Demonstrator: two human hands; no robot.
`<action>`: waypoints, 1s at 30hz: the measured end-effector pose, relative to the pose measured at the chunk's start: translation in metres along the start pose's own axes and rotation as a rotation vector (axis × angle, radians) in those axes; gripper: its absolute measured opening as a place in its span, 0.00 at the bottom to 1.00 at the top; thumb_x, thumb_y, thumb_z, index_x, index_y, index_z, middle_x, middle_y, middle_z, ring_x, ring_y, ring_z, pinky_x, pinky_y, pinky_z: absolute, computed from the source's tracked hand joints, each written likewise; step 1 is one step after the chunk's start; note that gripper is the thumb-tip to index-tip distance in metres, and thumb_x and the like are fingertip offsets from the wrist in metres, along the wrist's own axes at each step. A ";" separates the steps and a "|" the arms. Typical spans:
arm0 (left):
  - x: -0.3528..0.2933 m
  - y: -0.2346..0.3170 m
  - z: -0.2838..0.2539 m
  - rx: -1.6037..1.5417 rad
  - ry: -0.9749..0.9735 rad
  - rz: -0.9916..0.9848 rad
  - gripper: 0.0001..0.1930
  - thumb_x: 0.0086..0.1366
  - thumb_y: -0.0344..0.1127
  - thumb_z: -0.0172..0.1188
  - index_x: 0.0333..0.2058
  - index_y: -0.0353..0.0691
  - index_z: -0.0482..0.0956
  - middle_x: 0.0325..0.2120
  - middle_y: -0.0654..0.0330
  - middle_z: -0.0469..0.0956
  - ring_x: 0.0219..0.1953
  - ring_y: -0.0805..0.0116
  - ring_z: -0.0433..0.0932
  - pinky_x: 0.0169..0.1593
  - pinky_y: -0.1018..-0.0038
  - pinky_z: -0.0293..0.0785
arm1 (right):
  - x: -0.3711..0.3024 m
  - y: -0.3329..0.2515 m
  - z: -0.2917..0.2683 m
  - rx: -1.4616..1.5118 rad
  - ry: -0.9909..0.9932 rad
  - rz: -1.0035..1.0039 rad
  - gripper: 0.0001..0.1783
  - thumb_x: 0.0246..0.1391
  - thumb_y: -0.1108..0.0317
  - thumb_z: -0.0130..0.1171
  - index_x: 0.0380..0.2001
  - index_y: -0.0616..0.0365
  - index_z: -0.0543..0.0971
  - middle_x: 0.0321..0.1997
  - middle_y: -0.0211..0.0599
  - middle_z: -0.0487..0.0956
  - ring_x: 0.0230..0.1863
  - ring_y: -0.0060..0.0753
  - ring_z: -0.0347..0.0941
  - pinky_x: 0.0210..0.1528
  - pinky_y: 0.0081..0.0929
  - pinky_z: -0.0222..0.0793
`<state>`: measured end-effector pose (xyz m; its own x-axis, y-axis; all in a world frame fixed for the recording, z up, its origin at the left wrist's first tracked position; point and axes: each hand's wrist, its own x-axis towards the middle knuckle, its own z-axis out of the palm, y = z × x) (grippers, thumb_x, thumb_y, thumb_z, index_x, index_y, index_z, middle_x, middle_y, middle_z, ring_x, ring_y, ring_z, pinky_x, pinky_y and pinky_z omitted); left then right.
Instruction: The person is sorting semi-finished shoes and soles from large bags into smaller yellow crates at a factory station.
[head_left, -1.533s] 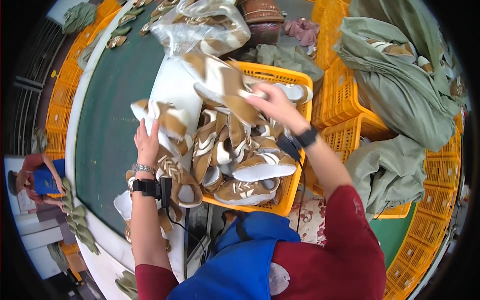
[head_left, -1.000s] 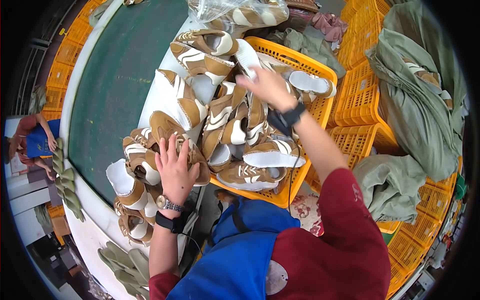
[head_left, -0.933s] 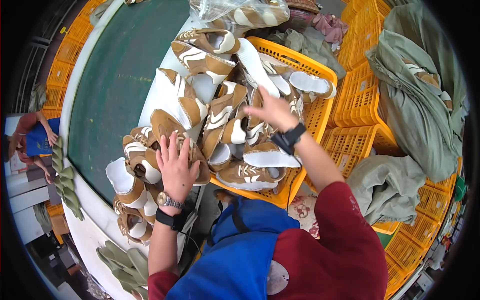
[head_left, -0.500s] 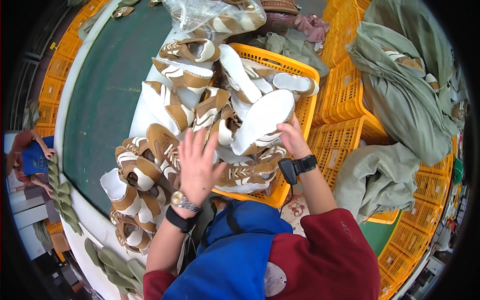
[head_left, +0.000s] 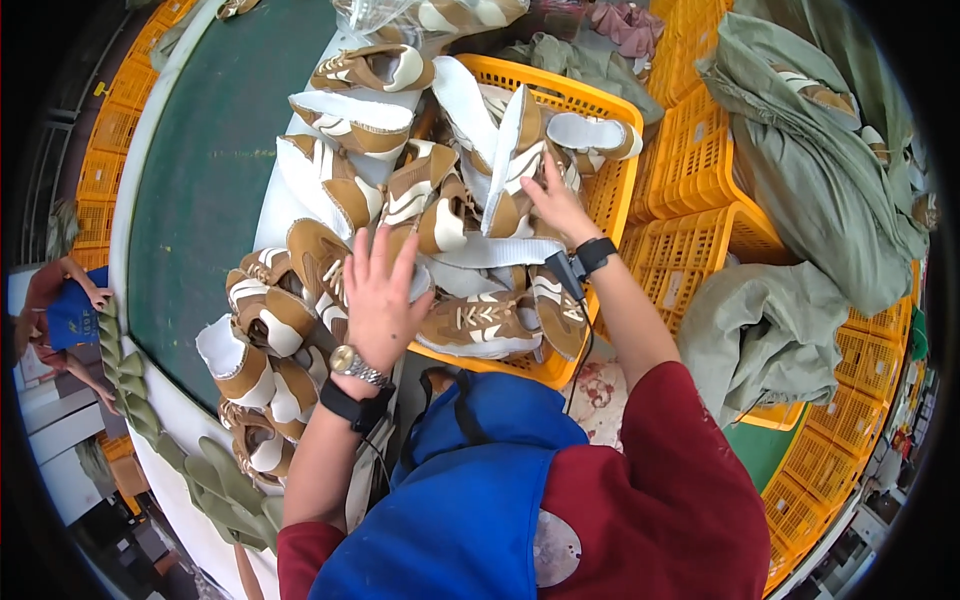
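Note:
My left hand (head_left: 380,300) is spread wide over the pile, its fingertips beside a brown shoe upper (head_left: 318,265) with white laces. Thumb and fingers apart, my right hand (head_left: 560,208) rests against the side of a brown-and-white shoe upper (head_left: 515,178). That upper is tilted on its edge, its white stitched bottom facing left. Under and around it, several similar uppers fill a yellow crate (head_left: 628,200). Between my hands, a laced upper (head_left: 480,325) lies on its side at the crate's near end.
More uppers (head_left: 265,310) are heaped on the white edge of a green conveyor belt (head_left: 200,200). Stacked yellow crates (head_left: 670,250) and grey-green cloth sacks (head_left: 765,335) stand at the right. Olive pieces (head_left: 225,490) line the lower left rim, near another person's hand (head_left: 98,298).
The upper by my right hand has turned from bottom-up onto its edge. My right hand has moved up and left, onto its side. My left hand remains spread, slightly further left.

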<state>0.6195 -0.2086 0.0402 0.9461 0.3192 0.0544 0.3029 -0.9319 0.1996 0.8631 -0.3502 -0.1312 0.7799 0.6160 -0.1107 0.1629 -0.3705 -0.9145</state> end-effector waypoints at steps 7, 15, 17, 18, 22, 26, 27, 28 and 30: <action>-0.034 -0.020 -0.007 0.030 -0.014 -0.098 0.33 0.44 0.35 0.66 0.51 0.42 0.66 0.55 0.48 0.59 0.60 0.44 0.52 0.58 0.52 0.51 | -0.094 -0.043 0.010 -0.598 -0.746 0.103 0.16 0.36 0.58 0.61 0.29 0.55 0.79 0.30 0.47 0.77 0.32 0.46 0.74 0.34 0.37 0.69; -0.044 -0.016 0.005 0.004 -0.063 -0.052 0.29 0.45 0.35 0.65 0.49 0.42 0.68 0.54 0.49 0.60 0.59 0.45 0.53 0.59 0.52 0.50 | -0.131 0.005 0.034 -0.475 -0.787 0.021 0.35 0.35 0.56 0.65 0.51 0.52 0.69 0.34 0.47 0.77 0.37 0.42 0.73 0.41 0.33 0.66; -0.046 -0.018 0.007 0.007 -0.063 -0.050 0.29 0.45 0.35 0.65 0.49 0.42 0.69 0.53 0.50 0.61 0.59 0.46 0.53 0.59 0.52 0.50 | -0.132 0.021 0.029 -0.330 -0.690 0.009 0.33 0.36 0.57 0.64 0.50 0.54 0.70 0.34 0.48 0.77 0.36 0.42 0.74 0.39 0.31 0.68; -0.048 -0.020 0.007 0.013 -0.066 -0.052 0.28 0.45 0.35 0.65 0.48 0.42 0.69 0.53 0.50 0.62 0.59 0.46 0.53 0.58 0.52 0.50 | -0.132 0.020 0.028 -0.182 -0.596 -0.005 0.31 0.37 0.59 0.63 0.48 0.55 0.71 0.33 0.49 0.76 0.34 0.42 0.74 0.37 0.30 0.69; -0.055 -0.022 0.009 0.024 -0.052 -0.055 0.27 0.45 0.36 0.64 0.47 0.41 0.70 0.52 0.50 0.63 0.59 0.46 0.54 0.58 0.52 0.51 | -0.119 0.016 0.017 0.433 -0.319 0.291 0.26 0.45 0.75 0.58 0.51 0.58 0.68 0.35 0.28 0.77 0.37 0.22 0.71 0.38 0.24 0.69; -0.062 -0.023 0.014 0.035 -0.050 -0.058 0.25 0.47 0.35 0.62 0.46 0.42 0.70 0.51 0.50 0.64 0.58 0.46 0.56 0.57 0.51 0.52 | -0.118 -0.003 0.030 -0.090 -0.133 0.246 0.31 0.45 0.62 0.60 0.53 0.61 0.65 0.37 0.47 0.77 0.36 0.38 0.75 0.40 0.29 0.69; -0.063 -0.023 0.015 0.047 -0.049 -0.050 0.24 0.47 0.35 0.62 0.46 0.42 0.70 0.51 0.50 0.64 0.58 0.46 0.56 0.57 0.51 0.53 | -0.122 -0.004 0.037 -0.330 -0.136 0.044 0.36 0.45 0.56 0.60 0.55 0.61 0.61 0.37 0.56 0.75 0.38 0.48 0.74 0.41 0.34 0.69; -0.064 -0.022 0.016 0.045 -0.048 -0.044 0.24 0.47 0.35 0.62 0.46 0.42 0.70 0.51 0.50 0.64 0.58 0.46 0.56 0.57 0.51 0.53 | -0.124 -0.005 0.037 -0.379 -0.291 0.133 0.40 0.45 0.56 0.59 0.59 0.58 0.55 0.37 0.55 0.75 0.39 0.51 0.73 0.40 0.38 0.68; -0.066 -0.022 0.016 0.045 -0.066 -0.047 0.24 0.48 0.36 0.61 0.46 0.42 0.70 0.50 0.50 0.65 0.57 0.46 0.56 0.56 0.51 0.53 | -0.128 -0.011 0.033 -0.445 -0.371 0.132 0.44 0.45 0.55 0.59 0.61 0.56 0.49 0.37 0.56 0.75 0.39 0.51 0.73 0.38 0.39 0.68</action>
<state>0.5522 -0.2119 0.0165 0.9357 0.3523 -0.0190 0.3508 -0.9233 0.1564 0.7417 -0.4014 -0.1197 0.5603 0.7170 -0.4147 0.3787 -0.6670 -0.6416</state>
